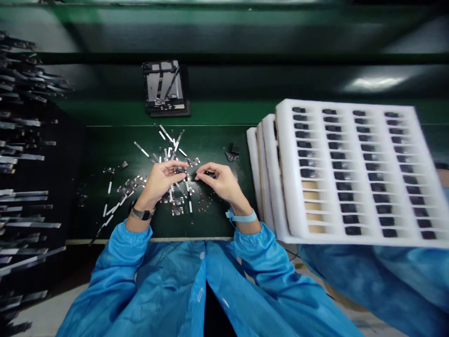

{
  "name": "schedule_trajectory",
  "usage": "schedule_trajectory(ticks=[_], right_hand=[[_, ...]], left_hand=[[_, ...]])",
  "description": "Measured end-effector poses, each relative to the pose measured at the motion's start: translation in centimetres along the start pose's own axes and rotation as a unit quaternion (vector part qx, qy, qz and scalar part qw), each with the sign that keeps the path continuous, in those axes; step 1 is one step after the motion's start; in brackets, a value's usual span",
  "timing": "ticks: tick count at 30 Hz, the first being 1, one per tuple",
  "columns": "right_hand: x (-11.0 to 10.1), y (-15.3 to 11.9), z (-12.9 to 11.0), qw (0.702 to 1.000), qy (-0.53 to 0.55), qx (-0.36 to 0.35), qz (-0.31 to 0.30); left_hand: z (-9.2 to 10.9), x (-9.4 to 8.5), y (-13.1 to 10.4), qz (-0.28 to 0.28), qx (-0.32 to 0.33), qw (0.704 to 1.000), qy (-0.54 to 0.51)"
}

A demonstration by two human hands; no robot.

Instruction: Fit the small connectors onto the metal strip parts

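Between thumb and fingers, my left hand (162, 180) holds a small circuit board (180, 170) with a dark strip hanging down from it. Just to the right, my right hand (220, 181) is closed in a pinch, with a small dark item (209, 174) partly showing among its fingers. A short gap separates the two hands. Beneath and around them lie loose flex strips (142, 150) with little boards (177, 206) on the green table (217, 224). Tiny bits (203, 201) are scattered below my right hand.
White foam trays (298, 187) with rows of black parts stand at the right. A black tray (166, 89) lies at the back. Small black pieces (233, 150) sit right of my hands. Many strips (28, 199) stick out at the left. A person's blue sleeve (386, 271) shows at lower right.
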State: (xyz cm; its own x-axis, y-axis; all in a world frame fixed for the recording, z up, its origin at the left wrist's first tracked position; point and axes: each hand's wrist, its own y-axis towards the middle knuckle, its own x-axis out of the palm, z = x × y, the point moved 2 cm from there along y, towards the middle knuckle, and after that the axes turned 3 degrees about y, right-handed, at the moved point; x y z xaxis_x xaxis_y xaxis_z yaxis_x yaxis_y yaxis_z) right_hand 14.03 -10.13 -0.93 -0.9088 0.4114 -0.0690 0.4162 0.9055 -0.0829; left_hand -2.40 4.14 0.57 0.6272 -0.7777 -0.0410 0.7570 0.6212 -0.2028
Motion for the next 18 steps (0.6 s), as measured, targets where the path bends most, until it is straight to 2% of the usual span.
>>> schedule_trajectory(ticks=[7, 18], right_hand=[[-0.06, -0.01, -0.27, 0.998, -0.055, -0.006, -0.013], [0.45, -0.3, 0.0, 0.997, -0.02, 0.033, -0.062]], left_hand=[[0.0, 0.16, -0.1, -0.015, -0.018, 1.0, -0.007], [-0.32, 0.23, -0.2, -0.008, -0.034, 0.999, 0.016]])
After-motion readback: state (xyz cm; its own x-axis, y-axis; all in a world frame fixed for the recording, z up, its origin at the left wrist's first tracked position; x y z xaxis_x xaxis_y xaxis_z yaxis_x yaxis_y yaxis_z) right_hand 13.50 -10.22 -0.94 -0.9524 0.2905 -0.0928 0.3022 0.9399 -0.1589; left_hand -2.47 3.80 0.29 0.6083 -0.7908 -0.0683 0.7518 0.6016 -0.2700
